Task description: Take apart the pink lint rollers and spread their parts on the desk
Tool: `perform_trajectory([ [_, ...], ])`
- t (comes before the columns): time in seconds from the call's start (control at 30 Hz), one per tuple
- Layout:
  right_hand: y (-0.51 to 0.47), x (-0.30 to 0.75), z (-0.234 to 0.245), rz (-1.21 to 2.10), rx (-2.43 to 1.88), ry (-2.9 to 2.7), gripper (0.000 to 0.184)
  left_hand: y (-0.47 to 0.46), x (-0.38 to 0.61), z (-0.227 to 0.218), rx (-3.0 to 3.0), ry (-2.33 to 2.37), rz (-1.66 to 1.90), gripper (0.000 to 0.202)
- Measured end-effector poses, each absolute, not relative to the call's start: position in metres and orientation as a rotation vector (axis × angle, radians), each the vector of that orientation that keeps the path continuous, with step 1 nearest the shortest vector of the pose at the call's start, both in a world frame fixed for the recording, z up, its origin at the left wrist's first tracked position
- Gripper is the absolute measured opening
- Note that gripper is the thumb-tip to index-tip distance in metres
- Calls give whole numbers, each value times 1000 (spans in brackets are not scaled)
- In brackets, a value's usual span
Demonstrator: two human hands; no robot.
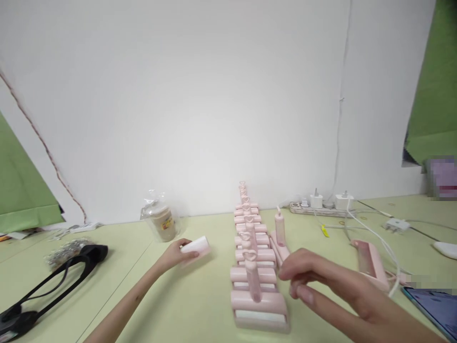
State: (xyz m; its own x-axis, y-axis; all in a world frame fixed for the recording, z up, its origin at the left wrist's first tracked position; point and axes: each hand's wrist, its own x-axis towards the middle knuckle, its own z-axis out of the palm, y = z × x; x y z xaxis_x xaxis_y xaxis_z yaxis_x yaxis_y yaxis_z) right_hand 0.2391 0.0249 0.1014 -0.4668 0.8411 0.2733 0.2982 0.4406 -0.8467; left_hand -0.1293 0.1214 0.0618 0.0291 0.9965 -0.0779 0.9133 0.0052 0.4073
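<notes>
Head view: left hand (175,253) is closed around a white roll (200,243), thumb along its near side and fingers behind. The roll is left of the row of pink rollers (255,257), well apart from it, and lies nearly sideways, its free end pointing right. Whether it touches the table (200,309) cannot be told.

Right hand (330,281) is on the other side of the row, its fingers loosely bent and the thumb a little apart from the index finger. The fingertips come just beside the nearer rollers; contact is unclear.

The rollers run one behind another from the near edge toward the wall (214,105), their handles topped with heart-shaped loops. White strips show under the nearest pink covers. Right of the row, one pink handle (280,229) stands upright beside the rollers.

Farther right, a pink case (373,264) lies near a white cable (380,238) and a phone (435,307). Behind them, a power strip (300,208) with white plugs sits by the wall. Back left, a cup (166,225) stands in a clear bag; a black strap (76,267) lies farther left.
</notes>
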Motion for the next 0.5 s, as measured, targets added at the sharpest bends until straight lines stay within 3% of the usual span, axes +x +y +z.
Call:
perform_trajectory([
  [0.27, 11, 175, 58, 1633, -959, -1849, 48, 27, -51, 134, 1787, 1310, -106, 40],
  [0.37, 6, 173, 45, 1982, -873, -1580, 55, 33, -10, 130, 1699, 1306, -159, 37],
  [0.5, 7, 194, 38, 2217, -889, -1196, 48, 45, 20, 105, 1293, 1132, -131, 19],
])
